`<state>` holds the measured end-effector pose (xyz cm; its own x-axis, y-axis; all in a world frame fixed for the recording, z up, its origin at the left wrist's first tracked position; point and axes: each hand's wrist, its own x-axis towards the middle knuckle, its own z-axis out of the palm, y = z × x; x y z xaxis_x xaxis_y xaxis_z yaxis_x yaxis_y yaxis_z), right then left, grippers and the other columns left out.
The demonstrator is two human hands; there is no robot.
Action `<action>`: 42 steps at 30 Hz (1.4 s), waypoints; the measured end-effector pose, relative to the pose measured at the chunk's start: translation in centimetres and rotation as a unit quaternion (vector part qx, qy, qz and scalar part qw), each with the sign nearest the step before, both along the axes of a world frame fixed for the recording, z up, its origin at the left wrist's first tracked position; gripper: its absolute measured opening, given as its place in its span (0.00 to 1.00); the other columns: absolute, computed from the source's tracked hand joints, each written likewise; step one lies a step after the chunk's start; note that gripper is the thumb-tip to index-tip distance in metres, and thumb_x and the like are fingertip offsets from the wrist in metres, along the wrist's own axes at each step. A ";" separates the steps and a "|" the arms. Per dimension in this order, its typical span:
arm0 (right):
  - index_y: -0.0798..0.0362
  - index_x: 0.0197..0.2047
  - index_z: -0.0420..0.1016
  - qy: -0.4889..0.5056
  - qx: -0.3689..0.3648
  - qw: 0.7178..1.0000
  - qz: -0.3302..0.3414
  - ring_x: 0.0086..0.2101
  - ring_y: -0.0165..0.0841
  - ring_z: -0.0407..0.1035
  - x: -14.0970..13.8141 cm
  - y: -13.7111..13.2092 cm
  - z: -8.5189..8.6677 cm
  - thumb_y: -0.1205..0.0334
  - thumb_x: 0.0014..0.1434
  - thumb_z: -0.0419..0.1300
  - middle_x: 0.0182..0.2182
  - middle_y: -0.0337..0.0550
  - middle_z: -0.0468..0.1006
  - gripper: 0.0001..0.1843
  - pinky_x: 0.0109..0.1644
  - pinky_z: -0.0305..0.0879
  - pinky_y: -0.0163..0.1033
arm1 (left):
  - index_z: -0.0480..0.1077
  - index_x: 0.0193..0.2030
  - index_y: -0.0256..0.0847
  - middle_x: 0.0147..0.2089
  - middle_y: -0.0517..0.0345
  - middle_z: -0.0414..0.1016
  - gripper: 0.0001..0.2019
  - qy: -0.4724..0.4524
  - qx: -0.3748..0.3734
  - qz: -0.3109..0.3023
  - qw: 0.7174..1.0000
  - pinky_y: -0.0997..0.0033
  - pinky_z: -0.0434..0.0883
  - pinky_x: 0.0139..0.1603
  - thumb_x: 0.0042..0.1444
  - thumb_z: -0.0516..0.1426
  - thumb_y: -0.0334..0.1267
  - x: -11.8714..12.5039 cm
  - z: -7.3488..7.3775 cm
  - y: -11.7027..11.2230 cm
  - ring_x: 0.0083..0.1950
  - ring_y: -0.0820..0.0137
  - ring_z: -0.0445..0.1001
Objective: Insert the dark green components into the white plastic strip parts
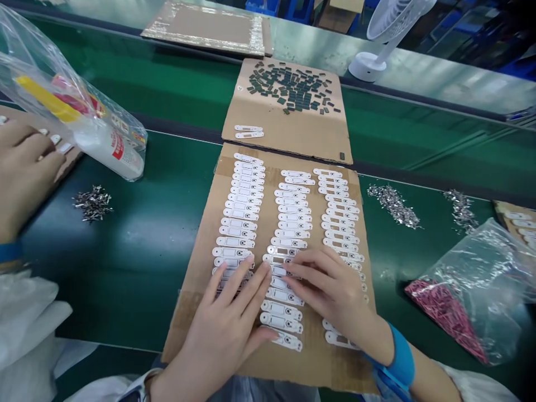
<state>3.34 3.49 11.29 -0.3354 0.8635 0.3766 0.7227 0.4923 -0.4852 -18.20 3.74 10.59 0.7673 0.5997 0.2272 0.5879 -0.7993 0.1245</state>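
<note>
The white plastic pieces (293,218) lie in three neat columns on a brown cardboard sheet (196,290), each piece a flat, narrow strip with rounded ends and small cut-out windows. Both hands rest on the lower part of these columns. The left hand (232,315) is open and flat, its fingers spread over the left and middle columns, and it grips nothing. The right hand (335,290) is open too, with a blue wristband (400,357). Its fingers are stretched to the left, the tips press on pieces of the middle column, and the palm covers part of the right column. The fingertips of the two hands are almost touching. The cardboard is matt and a little worn, with tape along its borders, and its near edge is close to the person's body. Around it the smooth green belt (138,262) has open room on the left side. On the right a pile of shiny metal bits (393,204) lies near the sheet, and further right is a clear crinkled bag (481,285) of red parts. Behind the sheet, just beside its far edge, a second cardboard (293,131) carries many small dark parts (293,89). At the far left, well apart, a co-worker's hand (20,178) rests beside another clear bag (71,106).
</note>
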 end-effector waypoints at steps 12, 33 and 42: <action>0.55 0.39 0.76 0.003 0.017 1.000 -0.021 0.34 0.34 0.68 -0.1 -0.1 -0.2 0.70 0.59 0.60 0.34 0.47 0.77 0.05 0.32 0.71 0.39 | 0.65 0.59 0.32 0.63 0.56 0.65 0.31 -0.001 0.012 0.004 1.000 0.52 0.32 0.70 0.62 0.47 0.57 0.1 0.0 0.0 0.62 0.56 0.62; 0.59 0.38 0.76 -0.043 0.039 0.998 -0.018 0.34 0.33 0.67 0.3 -0.5 0.1 0.73 0.58 0.61 0.34 0.49 0.77 0.05 0.31 0.70 0.36 | 0.65 0.59 0.33 0.63 0.58 0.65 0.30 -0.008 0.017 0.014 1.000 0.54 0.33 0.70 0.63 0.45 0.56 0.3 0.1 -0.2 0.62 0.57 0.62; 0.60 0.40 0.75 -0.029 0.040 0.999 -0.009 0.34 0.33 0.66 0.3 -0.7 0.3 0.73 0.58 0.61 0.34 0.49 0.77 0.06 0.32 0.69 0.37 | 0.67 0.57 0.35 0.61 0.60 0.68 0.29 -0.028 0.009 0.035 0.999 0.58 0.35 0.70 0.64 0.43 0.55 0.5 0.2 -0.2 0.62 0.60 0.63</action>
